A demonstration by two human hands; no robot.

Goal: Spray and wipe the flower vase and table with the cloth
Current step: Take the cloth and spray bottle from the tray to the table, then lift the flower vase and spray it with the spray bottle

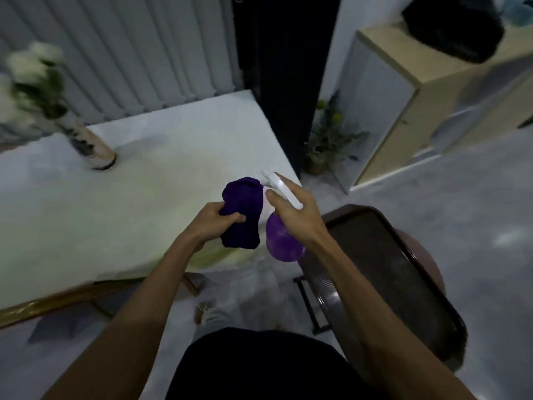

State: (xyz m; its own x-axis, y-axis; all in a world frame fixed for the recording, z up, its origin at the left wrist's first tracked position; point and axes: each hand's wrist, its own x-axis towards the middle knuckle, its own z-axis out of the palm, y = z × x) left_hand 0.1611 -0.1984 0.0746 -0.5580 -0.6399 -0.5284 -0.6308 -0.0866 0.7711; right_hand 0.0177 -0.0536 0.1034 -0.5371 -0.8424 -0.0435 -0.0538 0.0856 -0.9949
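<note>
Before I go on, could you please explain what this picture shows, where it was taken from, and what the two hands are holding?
There is no machine here: a person wears a camera on the head, looking down at their own bare arms. The left hand grips a dark purple cloth. The right hand holds a purple spray bottle by its white trigger head, apparently aimed at the cloth. On the white table stands a flower vase with white flowers, blurred, at the far left. A dark tray sits to the right.
</note>
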